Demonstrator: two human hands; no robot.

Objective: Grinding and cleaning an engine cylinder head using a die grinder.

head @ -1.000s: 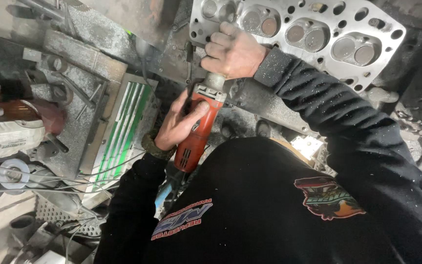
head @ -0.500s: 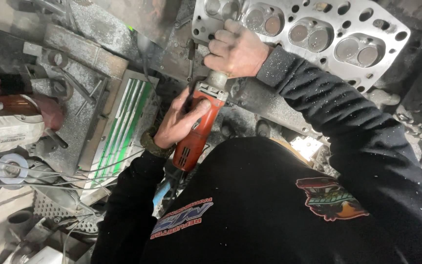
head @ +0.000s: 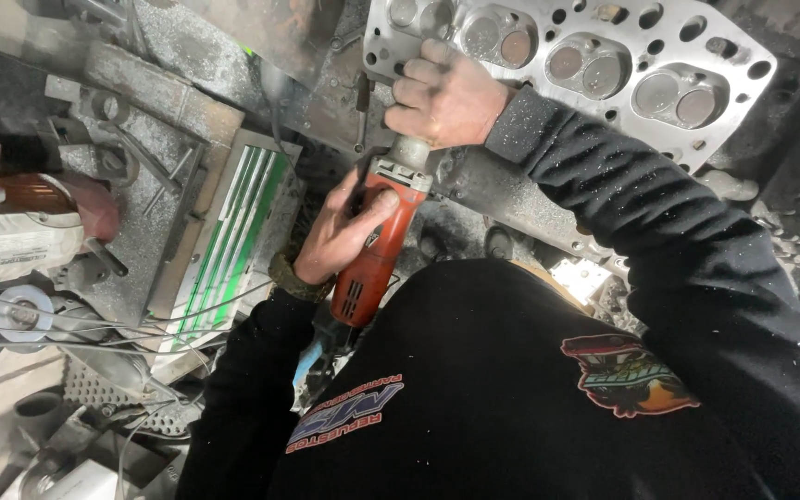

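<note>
Head view: left hand (head: 337, 239) wraps the red grinder (head: 374, 243) body, fingers closed round it. Right hand (head: 443, 96) clamps the grinder neck, just below the cylinder head (head: 604, 65). Tool tip hidden under the fingers, probably on the casting. Looks heavy, rigid; needs a two-handed grip.

Tight quarters: the cylinder head (head: 604, 74) walls off the far right, a green-striped box (head: 233, 231) and wire tangle (head: 67, 315) crowd the left, leaving only a gritty gap (head: 474, 236) between.
</note>
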